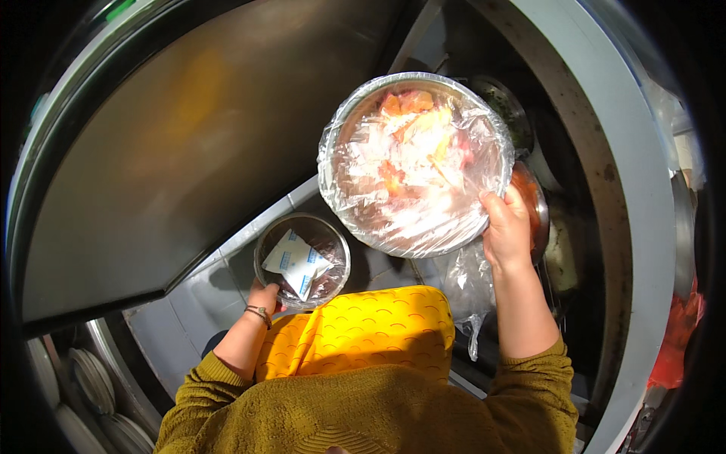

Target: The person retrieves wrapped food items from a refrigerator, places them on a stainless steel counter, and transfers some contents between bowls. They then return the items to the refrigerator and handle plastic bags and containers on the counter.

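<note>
My right hand (507, 227) grips the near right rim of a large round metal bowl (342, 213). Clear plastic film (391, 241) covers this bowl, and pinkish and orange food, perhaps raw meat, shows through the glare. Lower on the left, my left hand (266, 296) holds a smaller round bowl (347, 258) by its near left edge. It too seems to have film over its top. A white packet or folded sheet (295, 262) with blue print lies on it, hiding most of the dark contents. The two bowls are apart.
A broad metal door (170, 170) stands at the left. Inside the cabinet (601, 170) at right are a bowl of greens (506, 110), a bowl of orange-red food (524, 196) and a pale item (560, 255). A clear plastic bag (469, 284) hangs below the large bowl. Stacked plates (93, 380) stand lower left.
</note>
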Demonstrator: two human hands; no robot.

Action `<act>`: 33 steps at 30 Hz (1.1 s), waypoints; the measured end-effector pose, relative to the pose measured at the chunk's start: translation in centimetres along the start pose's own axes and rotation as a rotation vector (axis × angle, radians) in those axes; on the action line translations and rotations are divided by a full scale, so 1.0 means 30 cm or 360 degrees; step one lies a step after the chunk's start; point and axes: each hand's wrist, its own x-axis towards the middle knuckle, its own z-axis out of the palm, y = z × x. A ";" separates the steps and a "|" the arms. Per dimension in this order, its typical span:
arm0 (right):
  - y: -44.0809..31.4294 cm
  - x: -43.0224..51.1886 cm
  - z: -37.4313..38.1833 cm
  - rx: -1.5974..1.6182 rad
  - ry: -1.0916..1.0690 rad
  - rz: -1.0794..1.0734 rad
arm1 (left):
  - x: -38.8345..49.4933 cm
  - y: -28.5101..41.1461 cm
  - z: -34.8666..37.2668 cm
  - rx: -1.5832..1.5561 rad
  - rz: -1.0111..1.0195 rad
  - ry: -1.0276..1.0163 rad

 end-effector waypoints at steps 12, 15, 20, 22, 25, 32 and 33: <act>0.053 -0.115 -0.083 0.0173 0.0016 0.0457 | 0.002 0.002 0.008 -0.0077 -0.0067 -0.0028; 0.033 -0.134 -0.148 0.0171 0.0176 0.0414 | 0.012 -0.002 0.006 -0.0063 -0.0082 -0.0022; -0.044 -0.185 -0.438 0.0322 0.0699 0.0413 | 0.028 -0.016 -0.004 -0.0028 -0.0151 0.0026; -0.058 -0.176 -0.570 0.0365 0.0747 0.0136 | 0.031 -0.018 -0.002 -0.0083 -0.0125 -0.0009; -0.057 -0.154 -0.703 0.0338 0.0769 -0.0142 | 0.029 -0.013 0.006 -0.0112 -0.0111 -0.0033; -0.019 -0.136 -0.665 0.0311 0.0701 -0.0174 | 0.021 0.006 0.009 -0.0064 -0.0127 -0.0057; -0.020 -0.131 -0.649 0.0310 0.0597 -0.0126 | 0.020 0.007 0.009 -0.0059 -0.0118 -0.0057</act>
